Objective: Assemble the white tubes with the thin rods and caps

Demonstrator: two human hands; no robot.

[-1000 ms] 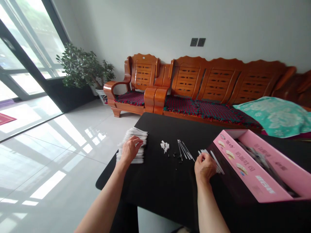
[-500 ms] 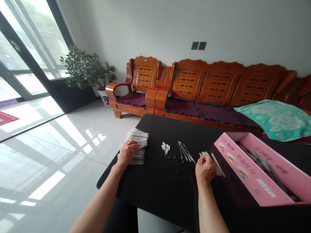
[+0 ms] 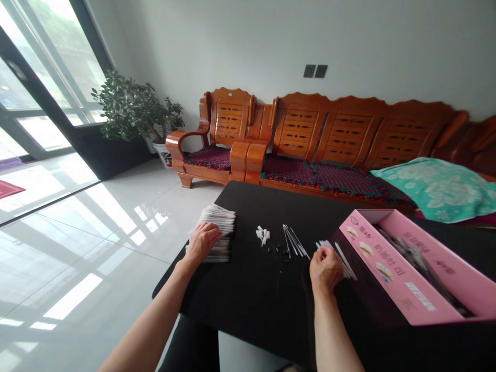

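From the head camera, the left hand (image 3: 201,243) lies spread, palm down, on a squared stack of slim white sticks (image 3: 219,232), on a smooth black tabletop (image 3: 248,201). The right hand (image 3: 326,268) curls over loose thin white sticks (image 3: 336,258), though whether it pinches them cannot be told, just beside a pink cardboard box (image 3: 399,268). Between the hands lie stubby white pieces (image 3: 263,235), small black bits (image 3: 279,249) and a splayed bunch of needle-thin sticks (image 3: 294,241). Behind stands a glossy carved wooden sofa (image 3: 329,129)
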